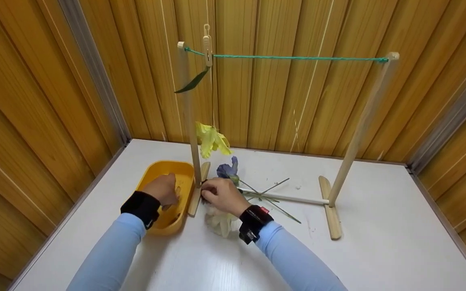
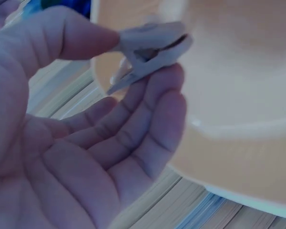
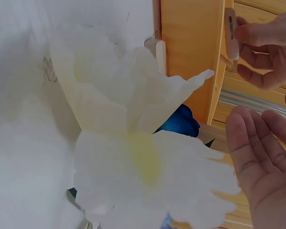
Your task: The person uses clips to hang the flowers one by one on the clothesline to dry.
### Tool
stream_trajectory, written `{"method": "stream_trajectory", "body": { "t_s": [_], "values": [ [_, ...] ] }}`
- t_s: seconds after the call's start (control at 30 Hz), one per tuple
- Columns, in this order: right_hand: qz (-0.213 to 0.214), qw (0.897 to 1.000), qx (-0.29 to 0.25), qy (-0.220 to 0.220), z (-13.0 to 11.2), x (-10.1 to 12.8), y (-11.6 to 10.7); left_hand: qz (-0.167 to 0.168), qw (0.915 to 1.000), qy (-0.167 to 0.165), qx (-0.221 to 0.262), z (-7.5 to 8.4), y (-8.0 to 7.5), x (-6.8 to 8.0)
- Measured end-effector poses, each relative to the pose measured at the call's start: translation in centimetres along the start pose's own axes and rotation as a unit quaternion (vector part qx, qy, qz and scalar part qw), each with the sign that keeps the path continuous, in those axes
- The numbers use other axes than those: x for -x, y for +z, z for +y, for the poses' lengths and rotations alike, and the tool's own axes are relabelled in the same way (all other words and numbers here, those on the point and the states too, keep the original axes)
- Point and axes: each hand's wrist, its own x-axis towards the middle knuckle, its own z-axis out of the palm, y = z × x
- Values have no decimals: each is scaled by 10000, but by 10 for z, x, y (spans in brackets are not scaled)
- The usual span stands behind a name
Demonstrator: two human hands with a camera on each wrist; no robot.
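Observation:
My left hand (image 1: 162, 190) is over the yellow plastic tub (image 1: 166, 231). Between its thumb and fingers it pinches a wooden clothespin (image 2: 157, 50), plainly seen in the left wrist view. My right hand (image 1: 225, 196) hovers by the foot of the left post, fingers loosely bent and nothing visible between them. Just in front of it lies a white flower (image 1: 221, 222), which fills much of the right wrist view. A purple-blue flower (image 1: 228, 170) lies behind the right hand, and a deep blue flower (image 3: 181, 123) shows partly behind the white petals.
A wooden frame carries a green cord (image 1: 297, 57) between two posts. One clothespin (image 1: 208, 50) clips a yellow flower (image 1: 212, 141), hanging upside down beside the left post (image 1: 190, 121). Thin green stems (image 1: 273, 198) cross the frame's lower white bar (image 1: 301, 199).

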Motion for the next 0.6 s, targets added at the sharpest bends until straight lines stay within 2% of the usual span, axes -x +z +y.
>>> {"method": "stream_trajectory", "body": {
  "t_s": [0.13,0.33,0.5,0.6],
  "values": [
    [51,10000,-27,-1,-1,1,-1,9,9992,339,-228,-6,-10,12],
    [13,10000,51,41,-1,0,0,-212,9991,278,-222,-12,-18,20],
    [51,10000,84,-17,-2,0,1,-73,9987,219,-455,-16,-14,21],
    [54,9999,56,-77,-3,0,2,32,9972,317,-683,-21,-7,21]
  ]
}}
